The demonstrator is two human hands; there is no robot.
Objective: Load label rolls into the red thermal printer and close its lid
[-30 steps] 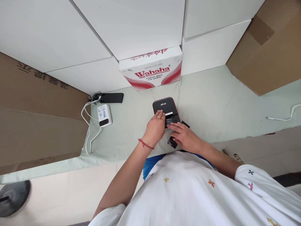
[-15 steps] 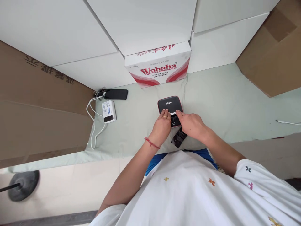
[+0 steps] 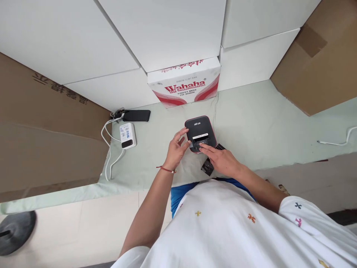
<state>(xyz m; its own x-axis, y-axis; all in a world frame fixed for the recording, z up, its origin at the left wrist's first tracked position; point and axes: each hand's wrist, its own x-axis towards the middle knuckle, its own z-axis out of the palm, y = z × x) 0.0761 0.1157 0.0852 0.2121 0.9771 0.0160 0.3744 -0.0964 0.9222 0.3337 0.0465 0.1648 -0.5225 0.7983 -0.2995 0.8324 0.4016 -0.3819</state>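
Observation:
A small black label printer (image 3: 198,124) with rounded corners and a red edge lies flat on the cloth-covered table in front of me. A narrow white label strip (image 3: 200,136) shows at its slot. At the printer's left edge, my left hand (image 3: 176,147) has thumb and fingers spread, with the tips touching the side. My right hand (image 3: 223,160) lies palm down with its fingers stretched out, the fingertips on the printer's near part below the slot. A dark, shiny flat piece (image 3: 207,167) lies partly under my right hand.
To the left are a white power bank (image 3: 128,135) with cables and a black phone (image 3: 136,115). A Wahaha water carton (image 3: 186,89) stands behind the printer. Large cardboard boxes flank the left (image 3: 50,130) and right (image 3: 315,70). A white cable (image 3: 334,142) lies on the right.
My left hand has moved off the printer's top to its left edge, with the fingers spread. My right fingers have slid toward me, uncovering the slot and white strip. The view has shifted slightly.

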